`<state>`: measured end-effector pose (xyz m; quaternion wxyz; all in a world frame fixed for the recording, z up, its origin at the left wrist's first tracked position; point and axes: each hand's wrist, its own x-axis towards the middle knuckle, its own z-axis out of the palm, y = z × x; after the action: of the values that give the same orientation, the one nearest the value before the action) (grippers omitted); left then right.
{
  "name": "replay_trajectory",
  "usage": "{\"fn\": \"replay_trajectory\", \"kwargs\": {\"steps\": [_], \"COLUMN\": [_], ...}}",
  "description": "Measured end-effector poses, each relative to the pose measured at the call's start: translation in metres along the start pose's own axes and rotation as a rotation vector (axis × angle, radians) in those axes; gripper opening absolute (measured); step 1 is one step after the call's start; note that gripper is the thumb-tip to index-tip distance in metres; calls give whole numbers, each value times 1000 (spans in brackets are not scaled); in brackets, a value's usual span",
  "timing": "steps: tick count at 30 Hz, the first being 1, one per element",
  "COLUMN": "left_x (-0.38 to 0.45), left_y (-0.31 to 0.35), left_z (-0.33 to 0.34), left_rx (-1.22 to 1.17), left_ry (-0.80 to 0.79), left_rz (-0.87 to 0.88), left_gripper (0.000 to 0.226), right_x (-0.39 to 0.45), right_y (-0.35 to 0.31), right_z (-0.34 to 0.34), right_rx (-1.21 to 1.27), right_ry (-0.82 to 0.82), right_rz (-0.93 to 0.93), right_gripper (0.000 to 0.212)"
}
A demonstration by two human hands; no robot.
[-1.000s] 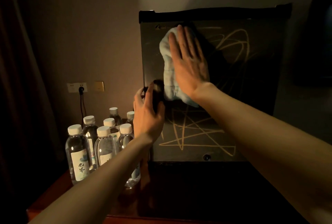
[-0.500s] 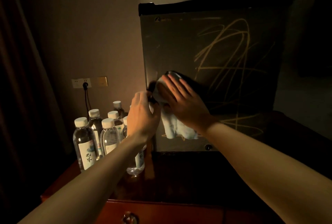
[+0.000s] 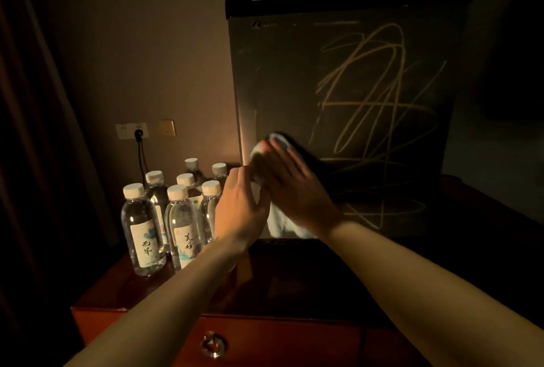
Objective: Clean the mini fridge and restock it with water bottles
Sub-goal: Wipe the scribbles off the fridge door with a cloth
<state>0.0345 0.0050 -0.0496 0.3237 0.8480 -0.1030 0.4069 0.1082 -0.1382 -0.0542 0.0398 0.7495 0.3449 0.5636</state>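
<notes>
Wiping the door of a mini fridge in dim light.

Nearest, a wooden cabinet (image 3: 153,305) with a drawer knob (image 3: 213,344) carries everything; its bare top lies before the fridge. The left hand (image 3: 240,207), fingers loosely bent, touches the door's left edge; whether it grips anything cannot be told. The right hand (image 3: 297,190) presses a pale cloth (image 3: 281,224) flat-fingered against the lower left of the mini fridge (image 3: 338,78), whose door bears scribbles. Capped water bottles (image 3: 142,229), filled clear, cluster just left of the fridge.
</notes>
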Motion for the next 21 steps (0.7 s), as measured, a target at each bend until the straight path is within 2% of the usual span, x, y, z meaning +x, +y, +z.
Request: {"fn": "replay_trajectory", "kwargs": {"steps": [4, 9, 11, 13, 16, 18, 21], "left_x": [-9, -15, -19, -19, -18, -18, -22], "left_y": [-7, -10, -12, -13, -12, -14, -19], "left_z": [1, 1, 2, 5, 7, 6, 5], "left_rx": [27, -32, -23, 1, -14, -11, -3], "left_ry": [-18, -49, -68, -69, -61, -57, -62], "left_rz": [-19, 35, 52, 71, 81, 82, 64], "left_gripper": [27, 21, 29, 37, 30, 30, 31], "right_x": [-35, -26, -19, -3, 43, 75, 93], "right_y": [-18, -4, 0, 7, 28, 41, 44], "right_z": [24, 14, 7, 1, -11, -22, -25], "right_rx": [-115, -92, -87, -165, -222, -243, -241], "right_ry": [-34, -42, -99, -109, -44, -68, -64], "right_rz": [-87, -169, -168, -97, 48, 87, 103], "right_gripper": [51, 48, 54, 59, 65, 74, 69]}}
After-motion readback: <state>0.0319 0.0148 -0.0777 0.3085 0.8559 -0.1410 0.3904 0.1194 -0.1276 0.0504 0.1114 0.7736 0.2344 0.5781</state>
